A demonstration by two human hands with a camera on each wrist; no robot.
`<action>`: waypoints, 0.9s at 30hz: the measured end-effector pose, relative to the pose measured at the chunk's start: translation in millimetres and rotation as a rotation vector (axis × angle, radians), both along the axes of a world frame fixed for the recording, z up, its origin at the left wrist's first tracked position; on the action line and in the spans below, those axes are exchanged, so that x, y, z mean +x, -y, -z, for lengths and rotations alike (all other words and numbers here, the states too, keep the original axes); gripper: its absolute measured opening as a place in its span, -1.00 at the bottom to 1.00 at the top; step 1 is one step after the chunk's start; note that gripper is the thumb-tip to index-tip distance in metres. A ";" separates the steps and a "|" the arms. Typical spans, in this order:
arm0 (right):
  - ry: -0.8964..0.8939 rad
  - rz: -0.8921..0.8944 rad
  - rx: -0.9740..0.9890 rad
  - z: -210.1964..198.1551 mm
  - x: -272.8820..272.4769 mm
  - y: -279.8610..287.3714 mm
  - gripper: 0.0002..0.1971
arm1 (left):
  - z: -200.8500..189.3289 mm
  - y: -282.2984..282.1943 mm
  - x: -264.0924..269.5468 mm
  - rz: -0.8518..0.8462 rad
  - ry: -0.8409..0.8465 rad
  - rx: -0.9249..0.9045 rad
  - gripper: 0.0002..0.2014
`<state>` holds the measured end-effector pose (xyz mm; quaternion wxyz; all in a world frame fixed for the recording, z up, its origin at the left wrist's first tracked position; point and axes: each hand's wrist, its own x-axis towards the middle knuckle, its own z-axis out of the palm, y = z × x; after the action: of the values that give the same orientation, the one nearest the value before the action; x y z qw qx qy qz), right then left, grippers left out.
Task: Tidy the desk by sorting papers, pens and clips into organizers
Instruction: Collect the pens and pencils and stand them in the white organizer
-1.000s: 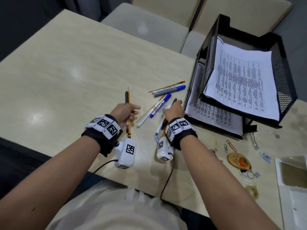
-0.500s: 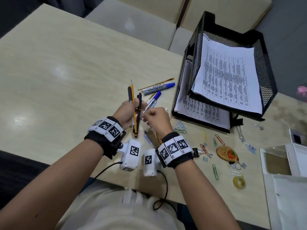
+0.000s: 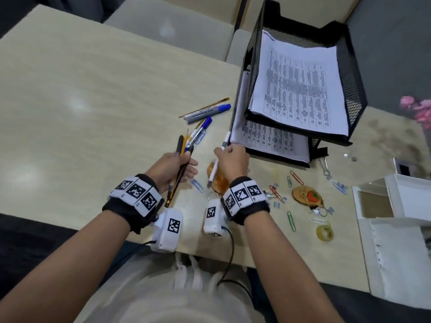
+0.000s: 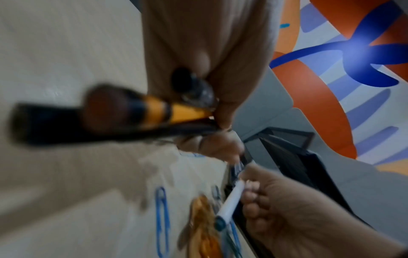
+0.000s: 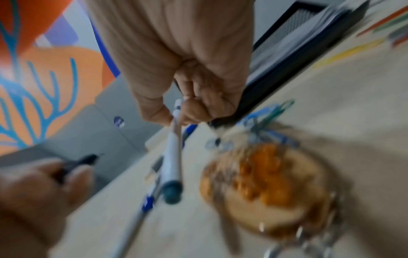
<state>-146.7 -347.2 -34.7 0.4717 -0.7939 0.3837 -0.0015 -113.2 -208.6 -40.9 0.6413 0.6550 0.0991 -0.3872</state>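
- Since half a second ago, the right hand [image 3: 233, 162] has pulled away from the left hand [image 3: 171, 167] and now carries a slim white pen with a dark cap [image 3: 218, 163], fingers curled round its middle, above the pale wood-grain bench [image 3: 81, 101].
- Left-hand fingers are closed round a bundle of a black pen, a yellow pencil and a dark pencil [image 3: 179, 169], held upright, tips down.
- Just beyond the bundle lie blue-capped pens [image 3: 199, 131], then a grey marker with a blue cap [image 3: 208, 111] and a thin pencil.
- Printed papers [image 3: 296, 82] already sit in the black mesh two-tier tray [image 3: 349, 73].
- Coloured paper clips [image 3: 290, 220] are scattered near the right wrist; white organizer boxes [image 3: 396, 206] stand further right.
- Risk, as I judge it: the bundle is gripped loosely, so adding the white pen could let one slide out and roll off the near edge.
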 end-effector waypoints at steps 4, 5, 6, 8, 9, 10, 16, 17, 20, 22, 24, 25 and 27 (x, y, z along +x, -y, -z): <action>0.171 0.091 0.044 -28.8 -57.1 52.5 -0.74 | -14.3 58.3 -25.6 0.215 0.065 -0.106 -0.63; 0.192 0.109 0.046 -35.1 -74.2 69.3 -0.76 | -18.9 78.1 -33.1 0.259 0.105 -0.125 -0.63; 0.215 0.129 0.063 -43.6 -92.4 85.1 -0.77 | -24.1 99.4 -42.4 0.302 0.147 -0.142 -0.63; 0.275 0.193 0.110 -58.8 -128.7 114.7 -0.81 | -37.2 143.1 -66.5 0.415 0.252 -0.163 -0.59; 0.316 0.231 0.132 -65.4 -145.5 127.9 -0.85 | -45.1 163.8 -80.2 0.481 0.306 -0.167 -0.57; 0.350 0.273 0.147 -72.0 -163.0 140.9 -0.88 | -50.2 184.6 -95.4 0.545 0.352 -0.170 -0.57; 0.395 0.420 0.068 -88.7 -242.0 200.0 -0.81 | -70.5 271.8 -173.2 0.776 0.510 -0.279 -0.72; 0.398 0.444 0.039 -89.5 -253.7 208.1 -0.84 | -71.6 284.5 -184.4 0.819 0.525 -0.306 -0.72; 0.395 0.540 -0.062 -92.0 -287.6 232.8 -0.86 | -72.4 319.0 -213.9 0.835 0.573 -0.288 -0.79; 0.385 0.651 -0.178 -98.0 -311.0 254.2 -0.86 | -71.5 343.4 -228.1 0.731 0.602 -0.222 -0.78; 0.380 0.762 -0.312 -108.2 -334.4 277.9 -0.93 | -73.7 369.9 -238.6 0.711 0.698 -0.163 -0.69; 0.358 0.798 -0.389 -113.8 -344.4 289.2 -0.94 | -77.1 383.2 -243.3 0.716 0.755 -0.153 -0.66; 0.260 0.809 -0.538 -119.6 -359.1 308.6 -0.85 | -82.0 410.1 -252.1 0.725 0.799 -0.155 -0.59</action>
<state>-505.8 -655.8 84.9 0.2559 -0.6683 0.5847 -0.3821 -365.3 -618.7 41.1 0.5009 0.6940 -0.4135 -0.3106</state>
